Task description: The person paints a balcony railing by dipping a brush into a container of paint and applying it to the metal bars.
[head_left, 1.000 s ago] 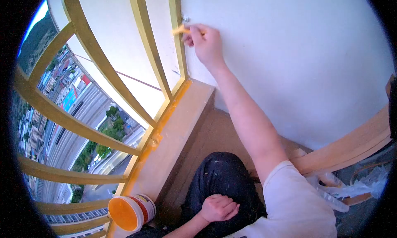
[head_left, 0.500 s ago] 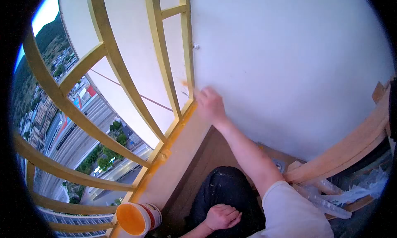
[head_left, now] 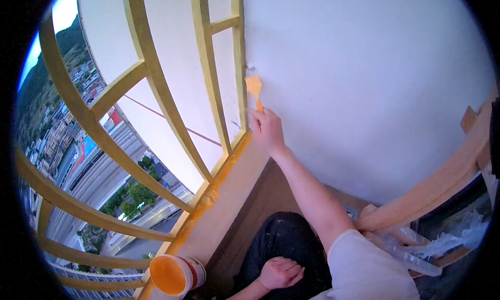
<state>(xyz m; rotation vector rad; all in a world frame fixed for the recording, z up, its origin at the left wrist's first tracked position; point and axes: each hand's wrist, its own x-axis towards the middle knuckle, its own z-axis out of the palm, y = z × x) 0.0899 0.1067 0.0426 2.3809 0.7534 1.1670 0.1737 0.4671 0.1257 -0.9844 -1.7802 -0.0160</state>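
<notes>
My right hand (head_left: 269, 129) is closed around the handle of a paintbrush (head_left: 254, 86), its orange-yellow bristles pointing up. The brush is in front of the white wall (head_left: 354, 91), just right of the railing's last yellow upright (head_left: 239, 65). Whether the bristles touch anything, I cannot tell. On my dark trousers (head_left: 284, 235) rests my left hand (head_left: 282, 276), fingers curled in, with nothing visible in it. A paint bucket (head_left: 197, 273) with orange paint inside stands tilted-looking on the ledge (head_left: 216, 219) at the lower left.
Curved yellow railing bars (head_left: 156, 91) fill the left side, with a road and buildings far below beyond them. Orange paint (head_left: 208, 200) marks the ledge along the railing's foot. At right lie a curved wooden piece (head_left: 422, 196) and torn clear plastic (head_left: 458, 240).
The paintbrush, hidden or blurred before, now shows upright above my right hand, beside the wall. The view has shifted slightly. My left hand stays on my leg.
</notes>
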